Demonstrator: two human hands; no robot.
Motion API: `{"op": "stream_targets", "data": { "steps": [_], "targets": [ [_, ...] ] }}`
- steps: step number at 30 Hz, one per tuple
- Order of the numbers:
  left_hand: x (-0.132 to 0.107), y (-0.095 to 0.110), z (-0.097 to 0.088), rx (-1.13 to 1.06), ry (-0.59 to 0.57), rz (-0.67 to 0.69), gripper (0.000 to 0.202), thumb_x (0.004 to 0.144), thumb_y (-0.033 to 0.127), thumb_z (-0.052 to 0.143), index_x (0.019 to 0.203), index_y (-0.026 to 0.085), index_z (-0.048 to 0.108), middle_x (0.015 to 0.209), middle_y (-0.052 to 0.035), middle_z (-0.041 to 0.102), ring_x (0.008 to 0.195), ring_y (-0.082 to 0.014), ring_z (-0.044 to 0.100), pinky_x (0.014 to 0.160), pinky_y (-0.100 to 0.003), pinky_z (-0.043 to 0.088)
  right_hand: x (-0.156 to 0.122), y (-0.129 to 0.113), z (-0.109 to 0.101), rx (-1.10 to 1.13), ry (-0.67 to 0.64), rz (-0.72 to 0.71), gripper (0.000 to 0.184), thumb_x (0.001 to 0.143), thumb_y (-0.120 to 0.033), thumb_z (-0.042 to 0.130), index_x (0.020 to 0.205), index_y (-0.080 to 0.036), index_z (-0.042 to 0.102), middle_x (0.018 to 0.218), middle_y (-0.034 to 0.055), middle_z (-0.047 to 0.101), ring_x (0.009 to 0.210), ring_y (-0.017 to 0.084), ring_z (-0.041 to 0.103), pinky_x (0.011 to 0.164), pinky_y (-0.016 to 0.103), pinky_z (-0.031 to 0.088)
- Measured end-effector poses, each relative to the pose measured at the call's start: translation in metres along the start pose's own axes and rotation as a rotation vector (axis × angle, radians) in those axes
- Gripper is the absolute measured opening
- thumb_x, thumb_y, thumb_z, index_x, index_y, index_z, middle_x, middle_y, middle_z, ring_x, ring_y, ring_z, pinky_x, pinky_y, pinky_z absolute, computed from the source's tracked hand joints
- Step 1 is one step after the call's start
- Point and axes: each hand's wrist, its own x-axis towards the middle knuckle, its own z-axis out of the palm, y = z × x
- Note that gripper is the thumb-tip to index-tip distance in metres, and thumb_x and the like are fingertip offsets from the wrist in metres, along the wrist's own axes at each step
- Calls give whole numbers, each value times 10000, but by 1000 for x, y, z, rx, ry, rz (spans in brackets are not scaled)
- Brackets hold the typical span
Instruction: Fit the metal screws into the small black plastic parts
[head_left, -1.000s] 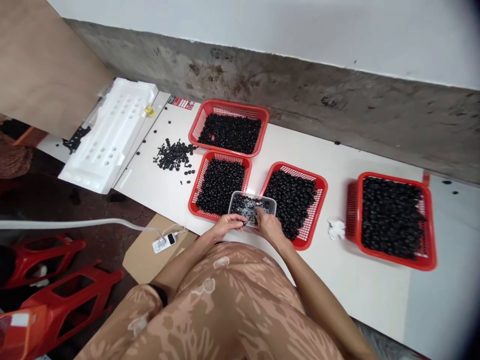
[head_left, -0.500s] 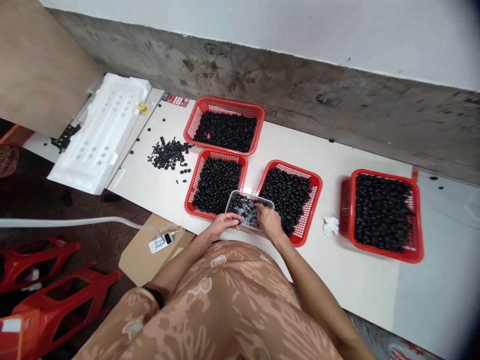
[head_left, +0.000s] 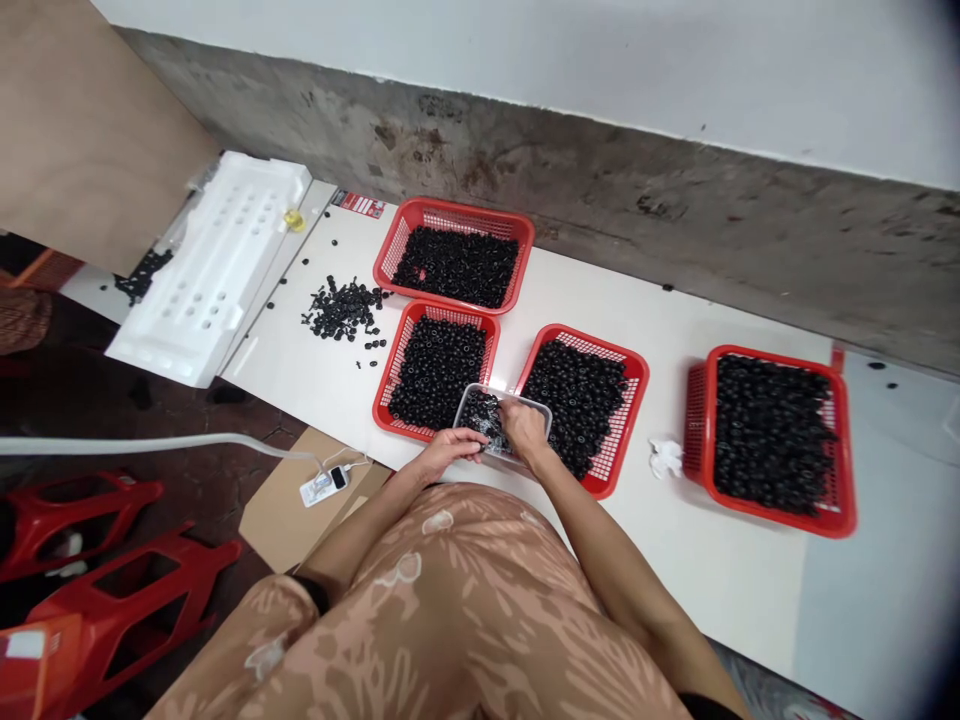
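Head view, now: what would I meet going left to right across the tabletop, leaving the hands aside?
White foam panel → loose pile of black parts → nearer left red basket → clear plastic container → middle red basket → crumpled white scrap → rightmost red basket.

A clear, open-topped rectangular container [head_left: 541,408] stood just below the frame's centre, its far rim sloping down rightward; within, small black pieces [head_left: 475,407] mingled with silvery bits [head_left: 495,432].
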Motion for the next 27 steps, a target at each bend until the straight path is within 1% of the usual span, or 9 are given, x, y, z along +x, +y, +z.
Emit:
{"op": "stream_targets", "data": {
  "steps": [3, 6, 9, 11, 14, 18, 20, 23, 27],
  "targets": [
    [-1, 4, 1, -91, -35, -26, 332, 676, 295, 767, 948, 120, 694, 725, -42, 633, 650, -110, 575, 666, -226, 408, -12, 1, -5, 176, 120, -22, 303, 946, -288, 418, 1031, -153, 676, 961, 105, 699, 849, 192, 656, 764, 270, 451],
    [0, 14, 5, -212, -59, -15, 329, 678, 303, 776, 935, 119, 685, 738, -40, 618, 669, -112, 584, 679, -231, 418, -31, -2, -12, 623, 308, -129, 285, 902, -359, 514, 1030, -177, 692, 973, 70, 701, 848, 167, 645, 769, 259, 475],
    [4, 26, 12, -295, -18, -23, 349, 660, 314, 795, 917, 108, 681, 771, -47, 623, 659, -102, 573, 694, -244, 430, -50, -8, -21, 896, 380, -205, 293, 870, -410, 566, 981, -183, 714, 903, 62, 691, 753, 152, 623, 677, 259, 492],
    [6, 31, 17, -301, -14, -48, 362, 645, 304, 807, 912, 95, 680, 801, -59, 633, 660, -100, 569, 702, -249, 433, -58, -11, -26, 911, 427, -244, 282, 877, -400, 566, 973, -184, 719, 868, 59, 673, 734, 147, 609, 665, 263, 495],
    [9, 35, 21, -289, -42, -71, 356, 630, 283, 819, 887, 81, 677, 805, -59, 631, 671, -99, 569, 714, -253, 432, -66, -12, -29, 768, 493, -291, 280, 919, -369, 516, 1026, -197, 709, 902, 62, 647, 794, 146, 609, 712, 263, 503],
    [11, 36, 23, -292, -40, -86, 361, 598, 286, 838, 850, 91, 667, 761, -28, 604, 667, -89, 560, 703, -240, 425, -71, -10, -34, 452, 471, -324, 304, 960, -339, 454, 1135, -223, 673, 1027, 74, 627, 856, 133, 613, 745, 226, 493],
    [10, 40, 25, -268, -35, -71, 369, 596, 305, 839, 845, 97, 662, 749, -16, 587, 653, -78, 548, 684, -229, 417, -73, -9, -40, 407, 455, -353, 322, 968, -328, 439, 1199, -218, 636, 1070, 80, 623, 913, 140, 611, 780, 225, 491],
    [5, 49, 30, -185, -43, -40, 377, 607, 332, 829, 853, 96, 666, 743, -10, 575, 622, -65, 521, 652, -219, 402, -73, -9, -50, 525, 432, -436, 331, 974, -301, 422, 1234, -209, 604, 1095, 82, 621, 994, 150, 598, 846, 251, 491],
    [-1, 56, 36, -105, -60, -17, 364, 616, 340, 820, 831, 80, 682, 701, -14, 575, 604, -70, 513, 624, -220, 390, -73, -7, -60, 780, 370, -485, 266, 952, -310, 467, 1092, -219, 674, 1018, 63, 647, 958, 160, 606, 869, 302, 499]
  ]
}}
